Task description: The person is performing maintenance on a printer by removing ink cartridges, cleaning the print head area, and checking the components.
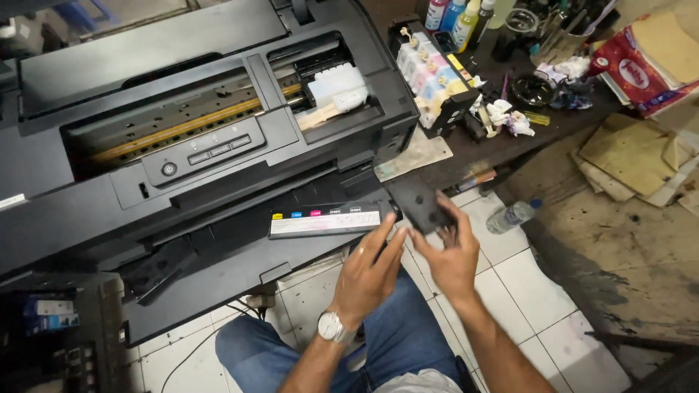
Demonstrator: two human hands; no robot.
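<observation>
A large black printer (182, 145) with its lid off fills the left and middle of the head view, its carriage and white cartridge block (336, 89) showing. My right hand (453, 251) holds a flat black plastic cover piece (416, 202) by its lower end, just off the printer's front right corner. My left hand (370, 275), with a wristwatch, sits beside it, fingers spread and reaching toward the same piece near a long strip with coloured labels (325, 220) on the printer's front. I cannot tell if the left fingers touch the cover.
An external ink tank block (435, 78) stands at the printer's right side. Ink bottles (457, 14), crumpled tissues and small tools crowd the dark table behind. A plastic water bottle (512, 216) lies on the white tiled floor. Cardboard sheets (633, 153) lie at the right.
</observation>
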